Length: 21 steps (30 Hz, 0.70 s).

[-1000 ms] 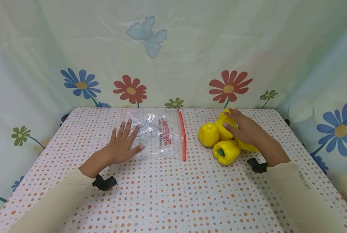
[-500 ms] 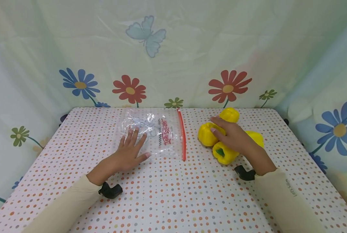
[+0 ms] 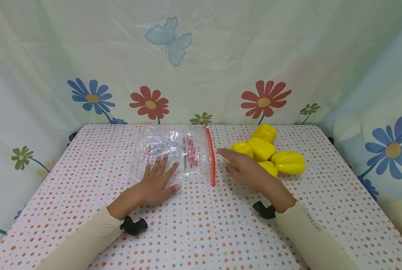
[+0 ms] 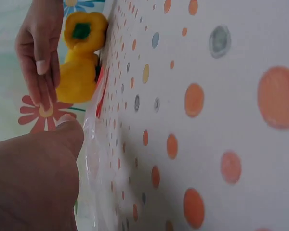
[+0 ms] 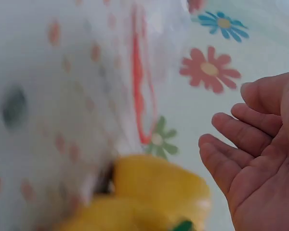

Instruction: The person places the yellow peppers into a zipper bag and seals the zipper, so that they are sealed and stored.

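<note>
A clear zip bag (image 3: 195,148) with red lettering lies flat, its red zip strip (image 3: 211,157) towards the right. My left hand (image 3: 157,189), fingers spread, is over the bag's near edge and holds nothing. Right of the bag sits a cluster of several yellow bell peppers (image 3: 290,162). My right hand (image 3: 248,171) hovers between the peppers and the zip strip with fingers extended, hiding parts of the two nearest peppers. In the right wrist view that hand (image 5: 265,159) has an empty palm, above a blurred pepper (image 5: 159,185).
A dotted cloth covers the table (image 3: 201,232). Behind it hangs a curtain (image 3: 217,56) printed with flowers and a butterfly, and more curtain encloses both sides. Each wrist carries a black camera mount (image 3: 133,225).
My right hand has moved left and nearer, from over the peppers to beside the zip strip. My left hand has slid right and nearer along the bag. Bag and peppers stay put.
</note>
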Each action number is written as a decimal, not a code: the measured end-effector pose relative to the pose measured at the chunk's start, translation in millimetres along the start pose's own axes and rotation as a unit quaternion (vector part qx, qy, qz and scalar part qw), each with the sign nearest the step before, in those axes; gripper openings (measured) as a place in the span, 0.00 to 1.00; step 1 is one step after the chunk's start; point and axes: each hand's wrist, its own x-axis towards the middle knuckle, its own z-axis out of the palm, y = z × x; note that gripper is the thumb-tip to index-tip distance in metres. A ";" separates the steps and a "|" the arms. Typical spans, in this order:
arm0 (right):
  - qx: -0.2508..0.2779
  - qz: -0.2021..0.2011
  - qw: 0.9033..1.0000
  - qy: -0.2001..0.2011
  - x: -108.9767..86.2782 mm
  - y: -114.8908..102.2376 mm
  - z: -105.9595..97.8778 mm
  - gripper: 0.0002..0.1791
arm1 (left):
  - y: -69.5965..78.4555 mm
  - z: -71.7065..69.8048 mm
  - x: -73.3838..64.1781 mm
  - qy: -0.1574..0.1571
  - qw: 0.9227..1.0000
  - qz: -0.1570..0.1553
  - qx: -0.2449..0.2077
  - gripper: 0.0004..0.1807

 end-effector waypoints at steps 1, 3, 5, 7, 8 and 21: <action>0.003 -0.008 1.000 -0.006 1.6 -0.3 4.5 0.28 | 0.6 0.8 0.3 0.000 1.000 0.004 -0.002 0.43; 0.010 -0.014 1.000 -0.017 4.8 -0.1 13.1 0.27 | 1.8 2.7 1.4 -0.003 1.000 0.011 -0.003 0.42; 0.015 -0.012 0.999 -0.027 7.3 1.2 20.3 0.27 | 3.0 4.9 2.6 -0.004 1.000 0.020 -0.004 0.42; 0.022 0.001 0.999 -0.037 8.5 3.0 25.1 0.27 | 4.0 6.9 4.2 -0.008 1.000 0.025 -0.009 0.42; 0.027 0.012 0.999 -0.043 8.5 3.2 26.3 0.26 | 4.2 7.9 4.9 -0.011 1.000 0.024 -0.010 0.42; -0.029 0.085 0.987 -0.135 16.9 10.7 30.0 0.29 | 3.0 11.9 10.8 -0.025 0.999 0.003 -0.026 0.42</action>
